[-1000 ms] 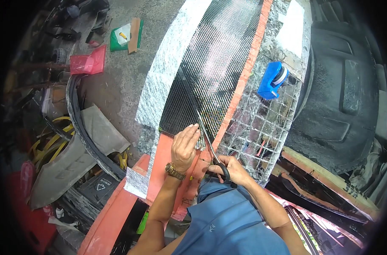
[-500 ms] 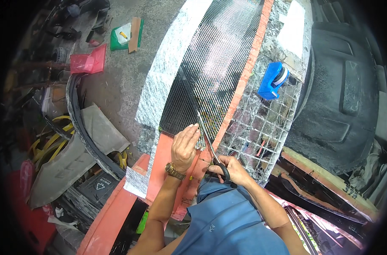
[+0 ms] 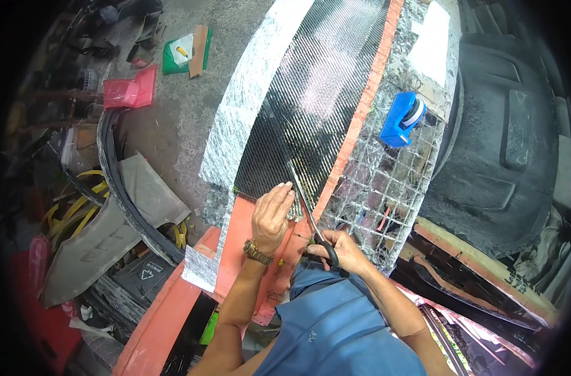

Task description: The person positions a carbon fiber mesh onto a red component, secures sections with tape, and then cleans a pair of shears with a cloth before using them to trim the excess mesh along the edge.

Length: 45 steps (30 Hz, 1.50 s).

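Observation:
A long strip of black, glossy woven carbon-fibre cloth [image 3: 326, 81] lies over an orange-red mould [image 3: 238, 235]. My right hand [image 3: 345, 252] is closed round the black handles of a pair of scissors [image 3: 304, 200]. Their long metal blades point away from me and rest at the cloth's near end. Beside the blades, my left hand [image 3: 273, 219] lies flat on the cloth's near edge, fingers stretched out and fingertips almost touching the metal. Whether the lower blade is under the cloth, I cannot tell.
A blue tape dispenser [image 3: 401, 119] stands on a grimy wire grid [image 3: 386, 182] to the right. White fibre matting [image 3: 235, 125] runs along the cloth's left side. Farther right lies a large dark moulded panel [image 3: 492, 138]; at left are a curved black trim piece [image 3: 119, 182] and a grey panel [image 3: 104, 235].
The scissors' tips have shifted very slightly forward and to the left. Both hands keep nearly the same place and grip.

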Motion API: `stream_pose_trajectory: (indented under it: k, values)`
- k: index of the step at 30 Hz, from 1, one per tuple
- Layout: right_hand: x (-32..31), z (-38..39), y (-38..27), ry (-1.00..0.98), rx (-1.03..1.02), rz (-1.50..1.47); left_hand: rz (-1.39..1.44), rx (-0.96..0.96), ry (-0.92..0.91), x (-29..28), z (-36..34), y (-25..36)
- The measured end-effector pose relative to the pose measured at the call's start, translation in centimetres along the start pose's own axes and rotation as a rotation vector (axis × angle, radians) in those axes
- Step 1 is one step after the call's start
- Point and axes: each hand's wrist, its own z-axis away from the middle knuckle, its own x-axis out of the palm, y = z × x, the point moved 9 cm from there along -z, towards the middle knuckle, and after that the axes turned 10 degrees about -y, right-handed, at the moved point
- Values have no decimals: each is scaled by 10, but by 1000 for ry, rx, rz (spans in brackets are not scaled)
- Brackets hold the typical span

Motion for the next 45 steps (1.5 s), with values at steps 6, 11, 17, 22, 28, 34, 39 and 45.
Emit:
stream_pose_trajectory:
  k: [6,11,17,22,28,34,39,45]
  values:
    - [3,7,7,-99,13,34,2,-3,3,0,-1,1]
    - [13,41,17,-225,75,20,-36,-16,-12,0,3,1]
    - [1,73,32,-258,83,-39,-59,-54,8,1,5,-4]
    - [-8,81,29,-246,32,-76,-111,-202,56,4,22,-13]
    - [-12,81,31,-240,24,-77,120,-408,146,6,47,-23]
    - [-14,83,26,-225,5,-96,1233,-999,225,39,90,-40]
    - [-12,82,22,-241,8,-86,1488,-1068,53,53,83,-41]
    - [-11,85,15,-241,36,-61,1678,-1131,-132,70,85,-29]
